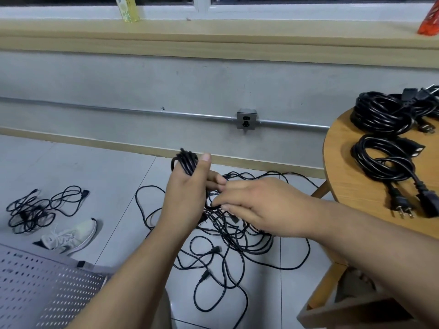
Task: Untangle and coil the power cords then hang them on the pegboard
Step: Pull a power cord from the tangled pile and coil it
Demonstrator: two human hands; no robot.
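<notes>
My left hand [190, 193] grips a partly wound coil of black power cord [186, 162], whose loops stick up above the fingers. My right hand [251, 205] reaches in from the right and pinches a strand of the same cord just beside the left hand. Below both hands a tangled heap of black cords [228, 236] with several plugs spreads over the tiled floor. A second, smaller tangle [35, 210] lies on the floor at the left. The perforated white pegboard [35, 288] lies flat at the bottom left.
A round wooden table [351, 176] stands at the right, carrying two coiled black cords [382, 115] [384, 160] with plugs. A white sneaker [71, 236] sits on the floor near the pegboard. A wall socket [246, 118] hangs on a metal conduit.
</notes>
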